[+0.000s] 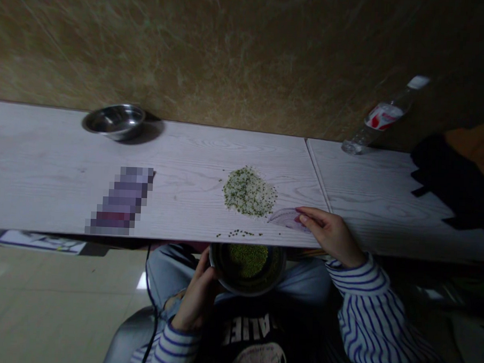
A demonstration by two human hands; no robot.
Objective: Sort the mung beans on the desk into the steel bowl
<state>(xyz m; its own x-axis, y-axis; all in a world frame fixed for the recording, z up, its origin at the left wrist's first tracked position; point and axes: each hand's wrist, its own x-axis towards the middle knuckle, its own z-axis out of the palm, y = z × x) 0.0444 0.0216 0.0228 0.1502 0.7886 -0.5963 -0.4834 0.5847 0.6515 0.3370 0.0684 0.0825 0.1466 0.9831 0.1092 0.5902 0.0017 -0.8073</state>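
My left hand (pixel 200 293) grips the left rim of a metal bowl (pixel 276 271), which sits below the table's front edge, above my lap. Green mung beans (pixel 248 260) cover part of the bowl's bottom. Between the thumb and fingers of my right hand (pixel 336 236) is a clear purple protractor (pixel 285 218). It lies low over the tabletop, its tip by the lower right side of a pile of white grains mixed with green beans (pixel 249 192). A short row of loose mung beans (pixel 239 233) lies along the front edge.
A second metal bowl (pixel 115 123) stands at the back left near the wall. Left of the pile lies a pixelated flat object (pixel 123 200). A plastic bottle (pixel 383 118) stands at the back right, beside a dark and orange item (pixel 455 169). A seam (pixel 318 174) crosses the table.
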